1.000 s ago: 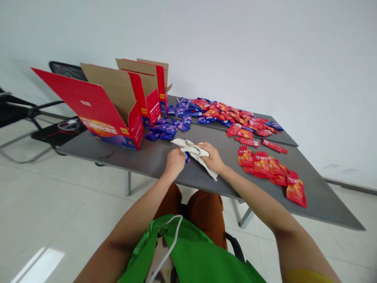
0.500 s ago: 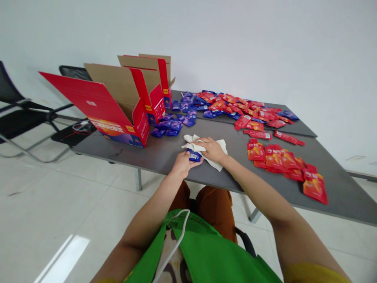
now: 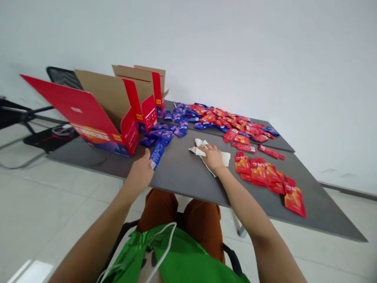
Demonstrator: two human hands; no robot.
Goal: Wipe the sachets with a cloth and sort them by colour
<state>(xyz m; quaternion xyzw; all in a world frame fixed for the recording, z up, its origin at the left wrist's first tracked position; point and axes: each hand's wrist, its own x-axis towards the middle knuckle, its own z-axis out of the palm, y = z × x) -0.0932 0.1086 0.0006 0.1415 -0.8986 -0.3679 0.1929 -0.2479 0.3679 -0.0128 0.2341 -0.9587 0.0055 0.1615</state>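
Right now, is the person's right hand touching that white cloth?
Touching: the head view shows the right hand resting on top of the crumpled white cloth.

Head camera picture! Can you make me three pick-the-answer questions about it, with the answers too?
1. Where is the right hand?
A on the white cloth
B on the floor
C under the table

2. What colour is the packet in the left hand?
A green
B blue
C yellow

3. How is the nearest red box?
A taped shut
B crushed flat
C open, flaps up

1: A, its fingers lie on the cloth.
2: B, the blue wrapper sticks up from the fingers.
3: C, its brown inner flaps stand up.
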